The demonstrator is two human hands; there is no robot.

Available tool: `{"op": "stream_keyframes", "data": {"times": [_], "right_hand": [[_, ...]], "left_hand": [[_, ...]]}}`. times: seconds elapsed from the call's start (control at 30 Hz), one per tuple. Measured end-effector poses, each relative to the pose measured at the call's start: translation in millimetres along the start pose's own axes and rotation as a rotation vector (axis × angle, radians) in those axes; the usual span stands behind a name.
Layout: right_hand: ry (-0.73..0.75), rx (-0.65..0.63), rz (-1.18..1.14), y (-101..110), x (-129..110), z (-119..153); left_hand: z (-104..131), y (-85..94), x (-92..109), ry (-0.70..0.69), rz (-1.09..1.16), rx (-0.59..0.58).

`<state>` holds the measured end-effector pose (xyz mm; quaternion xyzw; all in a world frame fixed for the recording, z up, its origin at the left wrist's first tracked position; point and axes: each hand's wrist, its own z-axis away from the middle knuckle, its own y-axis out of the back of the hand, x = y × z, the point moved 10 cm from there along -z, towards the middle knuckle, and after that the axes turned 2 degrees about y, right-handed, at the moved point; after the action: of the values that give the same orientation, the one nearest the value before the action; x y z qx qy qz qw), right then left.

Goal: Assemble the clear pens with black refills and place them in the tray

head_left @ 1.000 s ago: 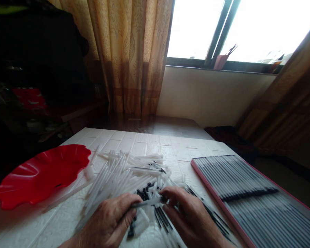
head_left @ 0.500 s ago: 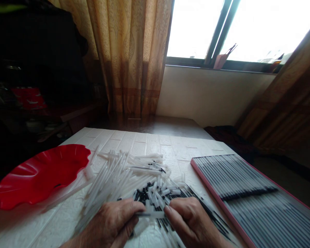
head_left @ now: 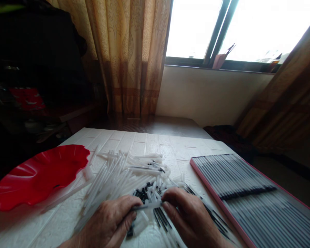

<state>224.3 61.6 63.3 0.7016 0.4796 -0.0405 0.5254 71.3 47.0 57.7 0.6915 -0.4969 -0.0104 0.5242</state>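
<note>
A pen point(head_left: 148, 206) with a translucent pale barrel spans the gap between my hands, just above the table. My left hand point(head_left: 111, 218) pinches its left end between thumb and forefinger. On its whitish right end, the thumb and fingers of my right hand point(head_left: 187, 215) are closed. Behind and beneath the pen lie small black plugs point(head_left: 143, 194) and short white caps point(head_left: 155, 188) in a loose heap. Thin black refills point(head_left: 161, 220) stick out below it. Beyond my left hand spreads a pile of clear pen barrels point(head_left: 105, 182). Fingertip detail is slightly blurred.
A red scalloped plate point(head_left: 41, 175) stands at the left of the white brick-patterned table point(head_left: 144, 138). At the right, a pink-edged tray point(head_left: 204, 179) holds rows of pens. More dark refills point(head_left: 214, 215) lie between that tray and my right hand.
Both hands have shifted slightly up and away, carrying the pen with them. My right hand has turned a little, and the pen now tilts up toward the right.
</note>
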Motion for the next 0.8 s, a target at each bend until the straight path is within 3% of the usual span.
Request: {"op": "stream_keyframes", "data": {"times": [0.33, 0.57, 0.8], "right_hand": [[0.084, 0.090, 0.180, 3, -9, -3], [0.040, 0.081, -0.039, 5, -4, 1], [0.058, 0.076, 0.003, 5, -7, -1]], "left_hand": [[-4, 6.5, 23, -0.129, -0.105, 0.054], [3, 3.8, 0, -0.014, -0.057, 0.054], [5, -1.2, -7, 0.011, 0.001, 0.030]]}}
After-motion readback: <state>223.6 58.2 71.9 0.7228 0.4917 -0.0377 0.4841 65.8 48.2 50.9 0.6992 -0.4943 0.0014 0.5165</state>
